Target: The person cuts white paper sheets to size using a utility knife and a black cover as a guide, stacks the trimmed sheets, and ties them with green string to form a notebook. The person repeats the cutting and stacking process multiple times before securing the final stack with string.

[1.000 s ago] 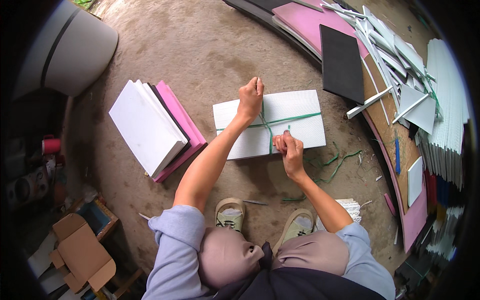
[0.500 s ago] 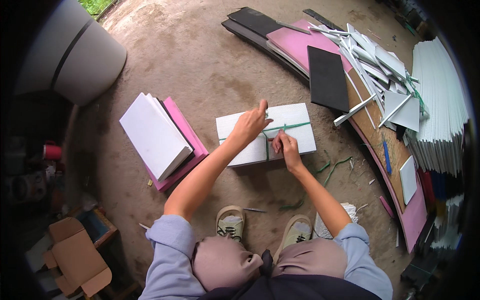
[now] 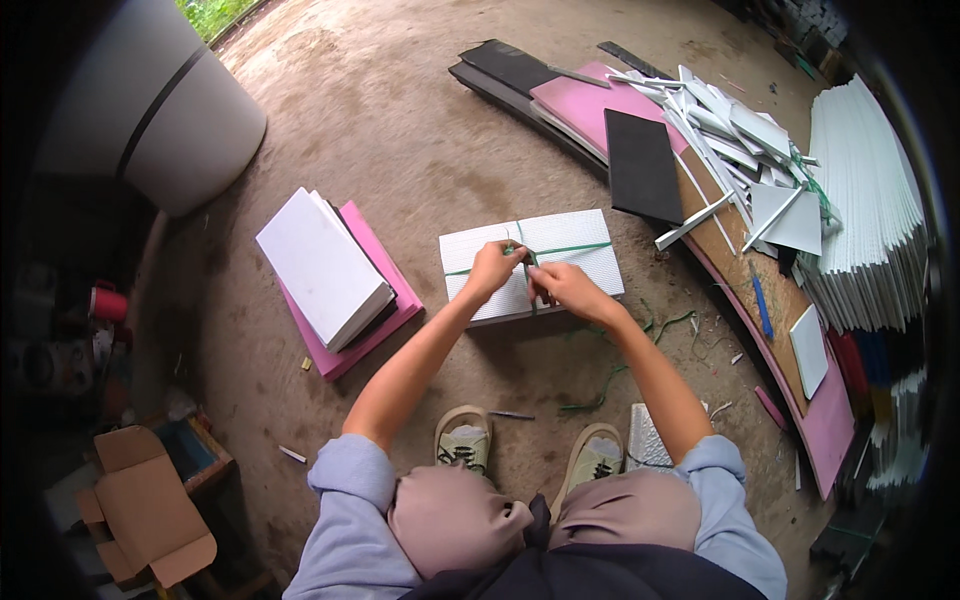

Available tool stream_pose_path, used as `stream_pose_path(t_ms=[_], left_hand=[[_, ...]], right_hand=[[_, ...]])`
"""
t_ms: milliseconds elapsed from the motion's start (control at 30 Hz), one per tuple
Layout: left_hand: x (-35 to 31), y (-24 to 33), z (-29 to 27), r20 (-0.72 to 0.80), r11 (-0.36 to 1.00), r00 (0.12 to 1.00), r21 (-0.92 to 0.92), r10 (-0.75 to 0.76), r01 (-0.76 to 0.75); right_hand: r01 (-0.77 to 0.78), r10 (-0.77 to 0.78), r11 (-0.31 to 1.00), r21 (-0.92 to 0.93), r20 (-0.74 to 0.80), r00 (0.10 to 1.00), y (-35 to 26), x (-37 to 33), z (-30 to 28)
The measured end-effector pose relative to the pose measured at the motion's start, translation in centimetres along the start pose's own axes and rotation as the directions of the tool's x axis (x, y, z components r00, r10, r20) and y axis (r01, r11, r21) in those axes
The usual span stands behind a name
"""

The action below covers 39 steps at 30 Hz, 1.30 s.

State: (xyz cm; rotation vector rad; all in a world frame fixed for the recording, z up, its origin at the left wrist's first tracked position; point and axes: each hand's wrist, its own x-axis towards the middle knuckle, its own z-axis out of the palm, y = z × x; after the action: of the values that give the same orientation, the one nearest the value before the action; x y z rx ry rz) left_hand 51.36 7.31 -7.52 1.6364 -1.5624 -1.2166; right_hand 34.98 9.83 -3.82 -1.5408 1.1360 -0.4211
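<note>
A stack of white ribbed sheets lies on the floor in front of my feet, with green string crossing it both lengthwise and across. At the crossing, my left hand pinches the string between thumb and fingers. My right hand is just right of it, its fingers closed on the string over the middle of the stack. The two hands nearly touch. How the string runs between the fingertips is partly hidden.
Left of the bundle stand white and pink sheets. A long board at right carries a black panel, white offcuts and a blue cutter. Beyond rises a tall white sheet stack. Green string scraps and an open cardboard box lie nearby.
My left hand has come down and toward me from above the stack, its raised finger now folded into a pinch. Both hands have drawn together at the string's crossing.
</note>
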Motion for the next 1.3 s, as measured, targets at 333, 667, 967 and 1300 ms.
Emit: stream_pose_path(t_ms=[333,667,967,1300], left_hand=[[-3.0,-0.6,2.1,-0.342,0.989,0.929,0.030,0.143,-0.142],[1.5,-0.9,-2.9,0.238,0.987,0.960,-0.021,-0.150,0.160],[1.2,0.2,-2.7,0.081,0.967,0.984,0.190,0.157,-0.169],[-0.8,-1.2,-0.6,0.046,0.949,0.999,-0.314,-0.010,0.024]], right_hand=[[0.141,-0.058,0.952,0.273,-0.293,0.954,0.9,5.6,-0.2],[0.362,-0.640,0.618,-0.698,-0.179,0.747,1.6,4.0,0.3],[0.350,-0.618,0.708,-0.614,-0.297,0.728,3.5,4.2,1.3],[0.367,-0.509,0.855,-0.367,-0.453,0.732,4.1,4.3,0.7]])
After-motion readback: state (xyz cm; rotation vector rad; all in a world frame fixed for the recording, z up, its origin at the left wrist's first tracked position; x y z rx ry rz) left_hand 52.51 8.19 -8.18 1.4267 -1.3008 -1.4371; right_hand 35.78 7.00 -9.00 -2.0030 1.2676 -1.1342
